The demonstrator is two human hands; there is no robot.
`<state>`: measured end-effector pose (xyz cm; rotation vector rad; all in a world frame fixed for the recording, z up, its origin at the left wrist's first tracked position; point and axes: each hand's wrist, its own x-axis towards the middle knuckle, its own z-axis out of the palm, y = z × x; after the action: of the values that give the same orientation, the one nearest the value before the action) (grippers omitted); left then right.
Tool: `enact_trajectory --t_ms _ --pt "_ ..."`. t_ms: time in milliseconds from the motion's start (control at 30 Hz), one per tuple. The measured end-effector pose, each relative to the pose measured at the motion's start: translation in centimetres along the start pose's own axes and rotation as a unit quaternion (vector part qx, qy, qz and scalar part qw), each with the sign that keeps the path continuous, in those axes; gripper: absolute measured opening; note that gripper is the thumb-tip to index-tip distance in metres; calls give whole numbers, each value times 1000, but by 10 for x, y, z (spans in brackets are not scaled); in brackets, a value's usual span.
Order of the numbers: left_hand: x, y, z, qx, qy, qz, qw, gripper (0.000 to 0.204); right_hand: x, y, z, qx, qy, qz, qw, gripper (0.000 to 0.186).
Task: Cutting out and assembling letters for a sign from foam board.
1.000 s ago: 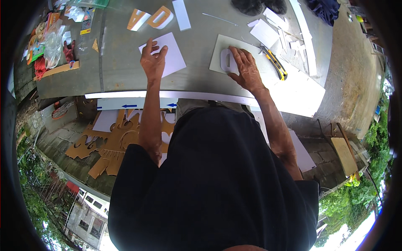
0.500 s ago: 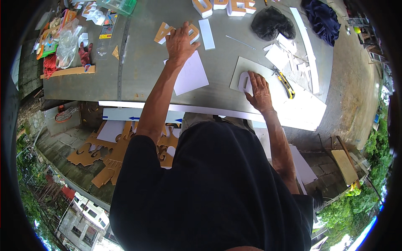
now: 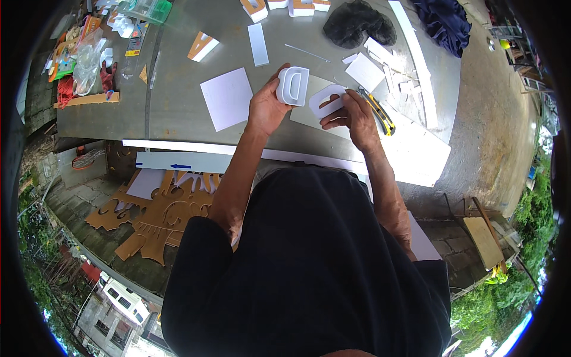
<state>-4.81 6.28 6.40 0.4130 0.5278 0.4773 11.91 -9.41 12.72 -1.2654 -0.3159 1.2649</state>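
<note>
My left hand (image 3: 268, 105) holds up a white, box-sided D-shaped letter (image 3: 292, 86), fingers wrapped round it. Just right of it, my right hand (image 3: 357, 119) pinches a flat white D-shaped cutout (image 3: 323, 95) with a hole in it. Behind that hand, a yellow and black utility knife (image 3: 380, 116) lies on white board (image 3: 422, 154). A square white sheet (image 3: 226, 98) lies left of my left hand. Further up the table are an orange-faced A-shaped letter (image 3: 201, 46) and a narrow white strip (image 3: 258, 44).
The metal table (image 3: 166, 116) carries more letters (image 3: 256, 12) along the back, a black mesh bundle (image 3: 357, 24), white offcuts (image 3: 369, 71), a long strip (image 3: 410, 59), dark blue cloth (image 3: 440, 24) and cluttered bags (image 3: 86, 65) at left. Below the near edge lie brown cut panels (image 3: 154, 226).
My left hand reached to the orange-faced letters, then came back with the D letter turned white side up. My right hand has lifted the flat cutout off the board.
</note>
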Motion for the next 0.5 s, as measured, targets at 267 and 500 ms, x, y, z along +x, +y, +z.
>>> enact_trajectory --t_ms 267,500 --pt "-7 -73 28 -16 -2 -55 998 54 2 -33 -31 -307 -18 -87 948 25" --pt "-2 -89 41 -99 -138 -109 979 61 8 -23 -44 -386 24 -253 887 17"
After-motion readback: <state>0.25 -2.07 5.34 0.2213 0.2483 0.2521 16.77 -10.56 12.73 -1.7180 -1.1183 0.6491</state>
